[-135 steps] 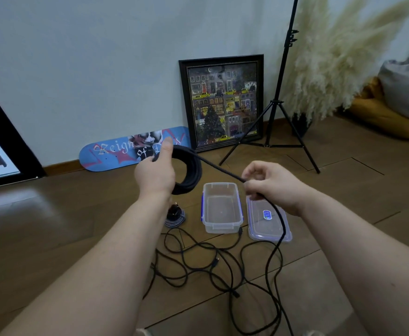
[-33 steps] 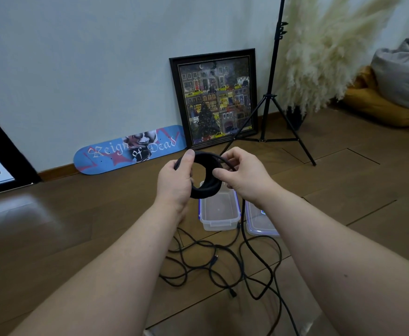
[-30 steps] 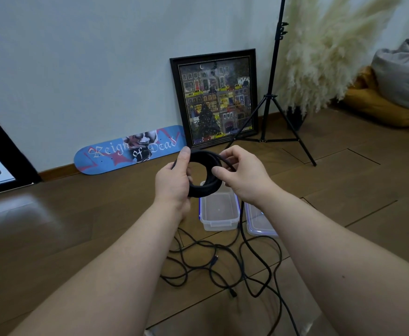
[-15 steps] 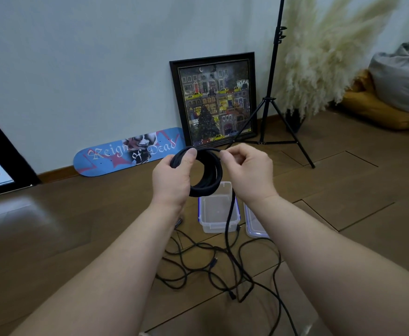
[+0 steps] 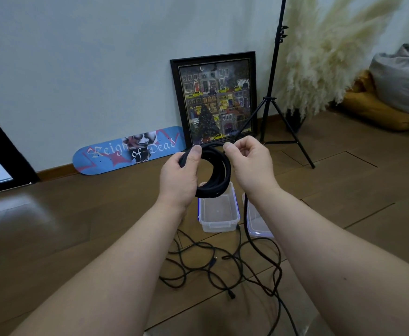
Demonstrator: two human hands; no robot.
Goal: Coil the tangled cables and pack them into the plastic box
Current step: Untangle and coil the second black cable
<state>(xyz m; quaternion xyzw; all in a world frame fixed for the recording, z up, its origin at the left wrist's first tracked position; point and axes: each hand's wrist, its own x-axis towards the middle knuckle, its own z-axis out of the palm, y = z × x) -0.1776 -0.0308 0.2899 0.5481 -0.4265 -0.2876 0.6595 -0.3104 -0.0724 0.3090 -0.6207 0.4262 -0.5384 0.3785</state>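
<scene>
black cable coil (image 5: 214, 177) gripped by left hand (image 5: 179, 178); right hand (image 5: 249, 163) pinches its strand. lay each loop flat, same size, before the plastic box (image 5: 219, 212).

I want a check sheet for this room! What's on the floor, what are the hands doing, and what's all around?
Surface: wooden floor.
Job's things: open, empty plastic box; its lid beside it, partly hidden.
Clutter: nothing seen.
Grippers: left hand grips the black coil; right hand pinches the cable at the coil's top.
Cables: loose tangle on the floor in front of the box; one strand rises toward the coil.
Surroundings: skateboard, framed picture, tripod, pampas grass, cushions.
</scene>
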